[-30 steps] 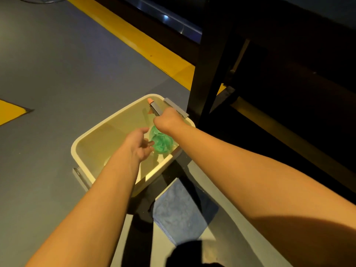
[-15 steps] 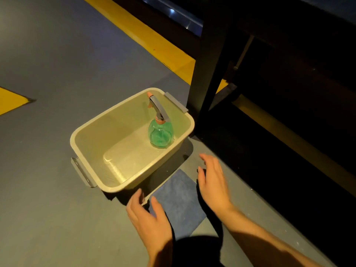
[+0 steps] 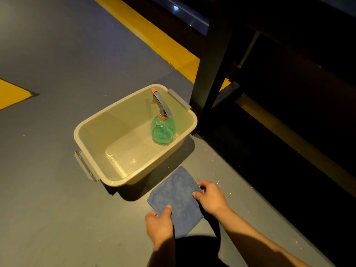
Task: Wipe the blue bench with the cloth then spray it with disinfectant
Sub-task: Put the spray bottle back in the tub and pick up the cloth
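A folded blue cloth (image 3: 178, 197) lies on the grey floor just in front of a beige tub (image 3: 92, 132). My left hand (image 3: 159, 225) pinches the cloth's near-left edge, thumb on top. At the cloth's right edge, my right hand (image 3: 211, 198) has its fingers closed on the fabric. A green spray bottle (image 3: 163, 130) with a grey trigger and an orange nozzle stands upright in the tub's far right corner. The bench is a dark shape (image 3: 289, 45) at the upper right, and its blue top is not visible.
A black post (image 3: 213, 64) stands right behind the tub. Yellow floor stripes (image 3: 154, 37) run diagonally past it, with a yellow patch (image 3: 11, 94) at the left. The space under the bench is in deep shadow.
Both hands left the spray bottle in the tub, drew back toward me and have taken hold of the blue cloth's edges on the floor.
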The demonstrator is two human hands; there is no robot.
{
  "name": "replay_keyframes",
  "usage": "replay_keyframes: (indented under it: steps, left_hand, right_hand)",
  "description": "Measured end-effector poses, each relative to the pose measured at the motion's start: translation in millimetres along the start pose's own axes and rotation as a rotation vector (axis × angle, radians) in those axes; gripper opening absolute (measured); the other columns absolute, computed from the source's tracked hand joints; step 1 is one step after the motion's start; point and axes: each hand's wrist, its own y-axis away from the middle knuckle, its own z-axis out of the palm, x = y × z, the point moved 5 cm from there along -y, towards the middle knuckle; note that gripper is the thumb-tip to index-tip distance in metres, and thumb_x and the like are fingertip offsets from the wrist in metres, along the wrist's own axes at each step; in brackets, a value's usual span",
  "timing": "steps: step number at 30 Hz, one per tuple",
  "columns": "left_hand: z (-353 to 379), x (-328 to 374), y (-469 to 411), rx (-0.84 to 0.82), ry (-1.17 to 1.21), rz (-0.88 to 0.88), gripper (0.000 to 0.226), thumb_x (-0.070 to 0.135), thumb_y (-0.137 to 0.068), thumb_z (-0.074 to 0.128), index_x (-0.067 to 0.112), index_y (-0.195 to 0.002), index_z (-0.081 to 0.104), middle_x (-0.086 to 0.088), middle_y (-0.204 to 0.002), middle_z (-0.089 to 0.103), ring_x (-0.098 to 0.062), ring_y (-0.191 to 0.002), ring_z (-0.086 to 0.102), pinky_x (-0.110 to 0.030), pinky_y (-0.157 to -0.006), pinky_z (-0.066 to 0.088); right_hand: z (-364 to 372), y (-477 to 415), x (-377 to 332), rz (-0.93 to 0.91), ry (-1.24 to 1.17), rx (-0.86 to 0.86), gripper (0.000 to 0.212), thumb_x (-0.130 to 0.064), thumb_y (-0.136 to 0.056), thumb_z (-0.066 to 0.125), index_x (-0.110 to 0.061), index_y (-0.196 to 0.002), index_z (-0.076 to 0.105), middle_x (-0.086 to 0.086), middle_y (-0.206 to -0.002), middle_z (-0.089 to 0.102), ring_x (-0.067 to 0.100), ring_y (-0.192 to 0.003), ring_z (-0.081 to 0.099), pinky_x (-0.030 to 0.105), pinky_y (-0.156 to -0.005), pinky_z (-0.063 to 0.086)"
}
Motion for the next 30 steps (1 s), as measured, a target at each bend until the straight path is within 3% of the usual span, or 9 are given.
replay_keyframes:
  steps: [5, 9, 11, 14, 16, 19, 22, 25, 30]
  left_hand:
    - [0.0, 15.1, 6.2, -0.082, -0.090, 0.060, 0.013, 0.013, -0.082, 0.061, 0.004, -0.075, 0.054, -0.017, -0.082, 0.059, -0.028, -0.072, 0.053, -0.035, -0.069, 0.041]
    - [-5.4, 39.2, 37.5, -0.115, -0.195, 0.242, 0.011, 0.016, -0.086, 0.057, 0.007, -0.093, 0.057, -0.014, -0.088, 0.061, -0.026, -0.080, 0.057, -0.034, -0.075, 0.044]
    - [-17.3, 60.0, 62.3, -0.115, -0.196, 0.412, 0.007, 0.019, -0.083, 0.061, 0.016, -0.089, 0.058, -0.008, -0.082, 0.063, -0.027, -0.084, 0.061, -0.031, -0.076, 0.046]
    - [-48.6, 105.1, 104.3, -0.094, -0.108, 0.709, 0.020, 0.012, -0.077, 0.068, 0.027, -0.073, 0.054, 0.013, -0.052, 0.063, 0.003, -0.053, 0.057, -0.009, -0.054, 0.042]
    - [-69.5, 137.8, 120.3, -0.056, -0.066, 0.840, 0.024, 0.006, -0.078, 0.067, 0.027, -0.073, 0.055, 0.022, -0.052, 0.062, 0.007, -0.042, 0.050, -0.006, -0.046, 0.039]
    - [-86.0, 185.2, 111.9, 0.051, -0.057, 0.980, 0.022, 0.008, -0.081, 0.063, 0.027, -0.074, 0.053, 0.011, -0.063, 0.061, 0.009, -0.052, 0.052, -0.007, -0.051, 0.039]
    - [-80.9, 213.1, 70.1, 0.086, -0.117, 0.901, 0.009, 0.007, -0.083, 0.057, 0.013, -0.086, 0.051, 0.008, -0.071, 0.050, -0.003, -0.060, 0.047, -0.021, -0.053, 0.037]
    - [-64.0, 223.2, 13.3, 0.067, -0.175, 0.720, 0.019, -0.002, -0.084, 0.050, 0.010, -0.072, 0.040, -0.002, -0.060, 0.036, -0.018, -0.054, 0.034, -0.025, -0.045, 0.025]
    - [-42.0, 209.0, -53.7, 0.053, -0.184, 0.417, 0.010, 0.002, -0.090, 0.048, -0.004, -0.098, 0.048, -0.018, -0.078, 0.046, -0.027, -0.079, 0.046, -0.033, -0.062, 0.035]
  right_hand:
    - [-17.0, 17.8, -18.3, -0.051, 0.011, 0.010, 0.015, -0.022, -0.088, 0.058, -0.020, -0.102, 0.062, -0.005, -0.073, 0.056, 0.015, -0.072, 0.055, 0.026, -0.062, 0.042]
    - [-49.4, 54.8, -47.5, -0.171, 0.009, 0.069, 0.007, -0.022, -0.089, 0.057, -0.026, -0.093, 0.060, -0.010, -0.065, 0.050, 0.002, -0.058, 0.047, 0.016, -0.048, 0.034]
    - [-72.0, 79.8, -71.2, -0.282, 0.013, 0.087, 0.009, -0.021, -0.087, 0.059, -0.028, -0.091, 0.062, -0.012, -0.064, 0.052, 0.001, -0.056, 0.047, 0.013, -0.049, 0.036]
    - [-103.1, 111.1, -113.5, -0.448, -0.080, 0.112, 0.014, -0.018, -0.082, 0.063, -0.029, -0.087, 0.068, -0.012, -0.069, 0.062, -0.001, -0.070, 0.056, 0.009, -0.062, 0.042]
    - [-116.5, 121.2, -142.6, -0.548, -0.153, 0.147, 0.016, -0.018, -0.081, 0.066, -0.026, -0.094, 0.070, -0.008, -0.077, 0.066, 0.002, -0.079, 0.056, 0.012, -0.069, 0.041]
    - [-116.5, 110.5, -185.9, -0.653, -0.205, 0.187, 0.029, -0.024, -0.084, 0.064, -0.020, -0.113, 0.065, -0.002, -0.092, 0.069, 0.008, -0.083, 0.061, 0.020, -0.073, 0.047]
    - [-89.4, 70.9, -219.8, -0.663, -0.179, 0.143, 0.027, -0.021, -0.089, 0.060, -0.018, -0.115, 0.052, -0.002, -0.082, 0.057, 0.015, -0.075, 0.055, 0.035, -0.071, 0.049]
    - [-51.6, 25.5, -236.5, -0.644, -0.092, 0.079, 0.014, -0.007, -0.092, 0.051, -0.017, -0.093, 0.041, -0.001, -0.071, 0.046, 0.018, -0.062, 0.046, 0.040, -0.063, 0.043]
    - [-3.4, -9.2, -230.1, -0.592, 0.296, -0.082, 0.023, 0.002, -0.088, 0.046, -0.008, -0.106, 0.057, 0.021, -0.114, 0.058, 0.037, -0.102, 0.056, 0.043, -0.085, 0.047]
